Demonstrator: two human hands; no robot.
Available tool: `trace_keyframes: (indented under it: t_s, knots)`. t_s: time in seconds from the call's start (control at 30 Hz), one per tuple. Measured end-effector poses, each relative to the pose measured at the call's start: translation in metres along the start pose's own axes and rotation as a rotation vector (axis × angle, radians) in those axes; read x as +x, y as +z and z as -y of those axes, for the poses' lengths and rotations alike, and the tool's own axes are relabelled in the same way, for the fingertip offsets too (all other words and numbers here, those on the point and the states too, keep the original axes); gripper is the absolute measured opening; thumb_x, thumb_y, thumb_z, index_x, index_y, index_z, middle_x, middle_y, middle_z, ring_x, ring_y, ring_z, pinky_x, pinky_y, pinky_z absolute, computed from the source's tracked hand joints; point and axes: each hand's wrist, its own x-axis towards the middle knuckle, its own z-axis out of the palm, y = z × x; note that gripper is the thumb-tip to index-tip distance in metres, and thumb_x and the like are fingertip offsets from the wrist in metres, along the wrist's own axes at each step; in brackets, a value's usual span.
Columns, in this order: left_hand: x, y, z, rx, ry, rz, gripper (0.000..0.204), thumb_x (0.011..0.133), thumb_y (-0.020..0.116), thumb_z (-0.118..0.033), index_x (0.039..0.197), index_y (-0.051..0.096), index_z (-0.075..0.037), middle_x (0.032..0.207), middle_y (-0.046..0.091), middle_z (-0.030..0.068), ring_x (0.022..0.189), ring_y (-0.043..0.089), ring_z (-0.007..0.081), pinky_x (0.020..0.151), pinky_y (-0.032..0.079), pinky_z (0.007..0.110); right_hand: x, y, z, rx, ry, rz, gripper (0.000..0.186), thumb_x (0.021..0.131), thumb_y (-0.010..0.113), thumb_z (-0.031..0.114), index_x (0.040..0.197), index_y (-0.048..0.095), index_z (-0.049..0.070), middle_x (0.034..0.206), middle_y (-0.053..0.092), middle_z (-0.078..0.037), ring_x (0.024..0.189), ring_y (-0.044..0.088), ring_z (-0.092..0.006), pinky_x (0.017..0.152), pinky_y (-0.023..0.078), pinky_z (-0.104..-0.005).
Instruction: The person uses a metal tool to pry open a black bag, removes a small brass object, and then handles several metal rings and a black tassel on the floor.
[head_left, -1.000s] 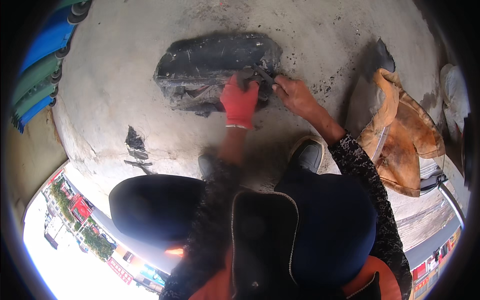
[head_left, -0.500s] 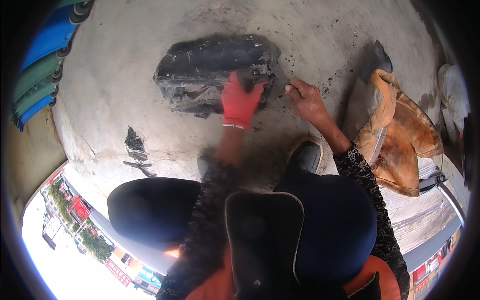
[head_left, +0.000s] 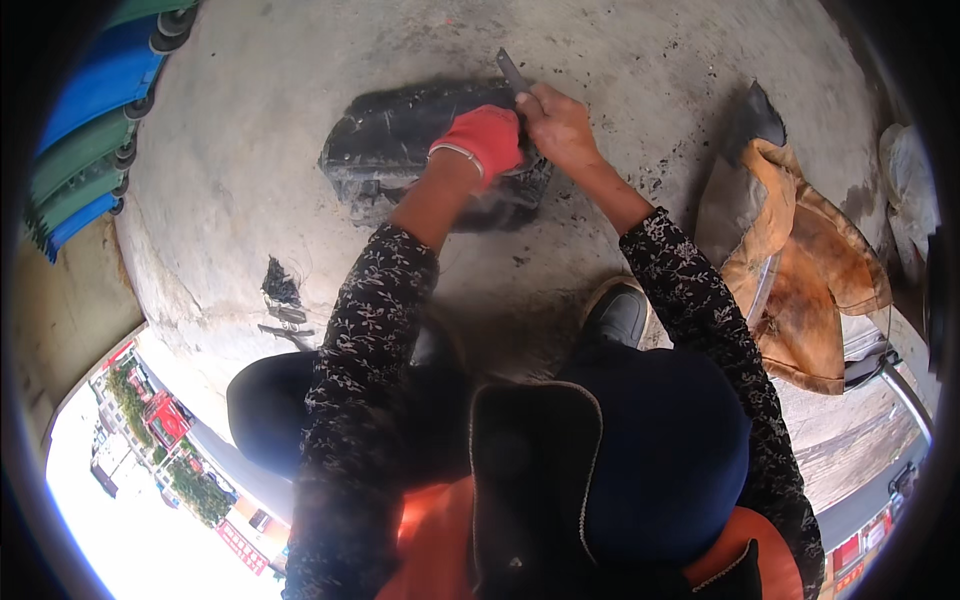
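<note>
My right hand [head_left: 555, 130] is bare, closed around a dark, flat-bladed tool [head_left: 512, 70] that points up and away from me. My left hand [head_left: 478, 140], in a red glove, is curled just left of it over the upper right of a battered black object [head_left: 375, 135] lying on the concrete floor. The two hands are close together; what the gloved fingers grip is hidden behind the hand. The black object is scuffed, with torn, dusty layers along its near side.
Black scraps [head_left: 283, 290] lie at left, dark crumbs to the right. A stained tan cloth [head_left: 810, 290] lies heaped at right beside grey material and white sacks [head_left: 905, 190]. Blue and green wheeled items [head_left: 95, 70] line the left edge. My boots [head_left: 615, 315] are below; a street shows beyond.
Both hands have moved up and away from me, the right also leftward, with the tool now pointing above the black object. The left glove has turned, hiding its fingertips.
</note>
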Motion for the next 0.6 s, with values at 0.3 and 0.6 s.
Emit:
trace_keyframes:
  t_s: [0.3,0.6]
  knots:
    - [-0.021,0.015,0.032,-0.589,0.260,-0.216,0.034,0.087,0.061,-0.032,0.090,0.069,0.001,0.079,0.067,0.0146,0.077,0.065,0.0284,0.073,0.051,0.037,-0.009,0.022,-0.008,-0.383,0.066,0.139,0.027,0.098,0.050,0.027,0.095,0.053,0.001,0.082,0.067,-0.025,0.080,0.064,-0.0474,0.070,0.050,-0.0547]
    - [-0.057,-0.056,0.074,-1.970,-0.038,-0.033,0.039,0.104,0.039,-0.023,0.125,0.053,0.005,0.119,0.063,0.0213,0.112,0.061,0.0334,0.093,0.052,0.043,-0.009,0.025,-0.008,-0.414,0.005,0.107,0.024,0.098,0.053,0.026,0.093,0.051,0.002,0.072,0.065,-0.023,0.070,0.064,-0.0452,0.063,0.051,-0.0541]
